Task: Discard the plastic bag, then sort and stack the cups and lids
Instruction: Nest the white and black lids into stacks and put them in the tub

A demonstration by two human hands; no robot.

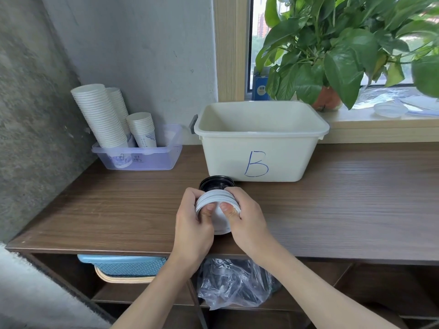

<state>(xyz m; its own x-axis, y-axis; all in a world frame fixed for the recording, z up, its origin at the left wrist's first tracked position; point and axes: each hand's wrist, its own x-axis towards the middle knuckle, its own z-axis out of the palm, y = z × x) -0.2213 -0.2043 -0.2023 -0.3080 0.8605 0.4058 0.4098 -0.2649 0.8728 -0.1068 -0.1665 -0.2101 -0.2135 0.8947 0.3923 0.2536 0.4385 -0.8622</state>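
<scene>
Hands: left hand (192, 217) and right hand (247, 214) clasp a stack of white lids (217, 198) from either side, in front of the bin marked B (237, 160), just above the tabletop (356, 198)
Fingers: the fingers (209, 207) curl round the rim of the stack, both thumbs pressed on its near face, pinching it rather than spread
Stack of white lids: held on edge between the palms, directly in front of the bin, edges looking uneven
Black lids: the black lids (215, 182) rest on the tabletop between the held stack and the bin's front wall
Cups: cups (99, 115) lean in tall nested columns in a clear tray (152, 160) left of the bin
Plastic bag: plastic bag (235, 283) lies crumpled below the tabletop, lower than the bin and nearer the camera; whether it sits in a container cannot be told
Risk, fanning: squeezed unevenly, the loose lids could slide apart and spill over the tabletop's front edge
Risk, knock: knuckles sit close to the black lids, so a forward push could topple them against the bin
Risk, mixing: setting white on black would undo the sorting
Risk, cups: the leaning columns look ready to tip if the clear tray is bumped
</scene>
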